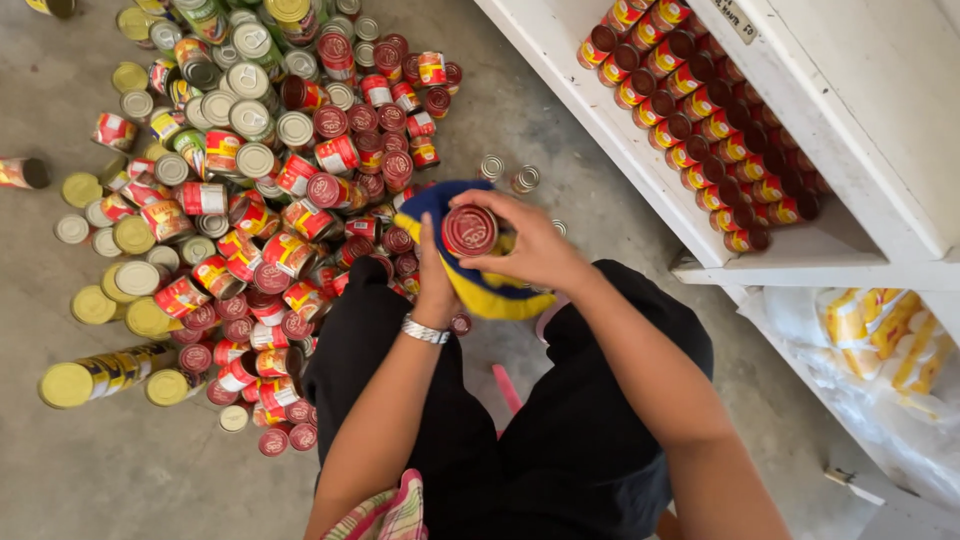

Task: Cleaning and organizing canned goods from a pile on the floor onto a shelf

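Note:
My right hand (535, 245) grips a small red-lidded can (469, 230) from the side, lid facing up. My left hand (436, 280), with a silver bracelet at the wrist, is tucked under a blue and yellow cloth (490, 290) that wraps beneath and around the can. Both hands are held above my lap, over black trousers. Just to the left lies a large heap of red cans (300, 200) on the concrete floor.
White shelves (640, 150) on the right hold rows of red cans (700, 110) lying with lids outward. A lower shelf holds yellow and white plastic packets (880, 340). Gold-lidded and silver-lidded tins (130, 290) are scattered at the heap's left edge. Two small silver cans (510, 175) stand near the shelf.

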